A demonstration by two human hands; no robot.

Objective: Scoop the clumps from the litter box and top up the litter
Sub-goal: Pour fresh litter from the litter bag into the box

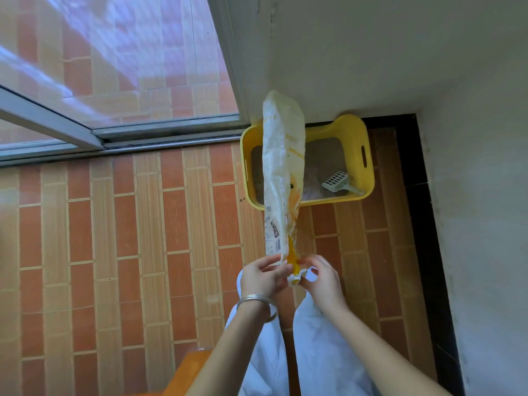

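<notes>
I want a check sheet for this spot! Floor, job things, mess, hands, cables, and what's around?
Surface: orange and tan tiled floor.
Job's things: yellow litter box in the corner holds litter and a scoop; litter bag held up, looking flat.
Clutter: nothing seen.
Hands: left hand and right hand both pinch the bag's near end.
Cables: nothing seen.
Surroundings: sliding glass door, white wall.

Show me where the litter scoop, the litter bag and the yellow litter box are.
litter scoop (336,179): head view, on its slotted head.
litter bag (281,167): head view, middle of its crumpled body.
litter box (355,138): head view, on its yellow right wall.
</notes>
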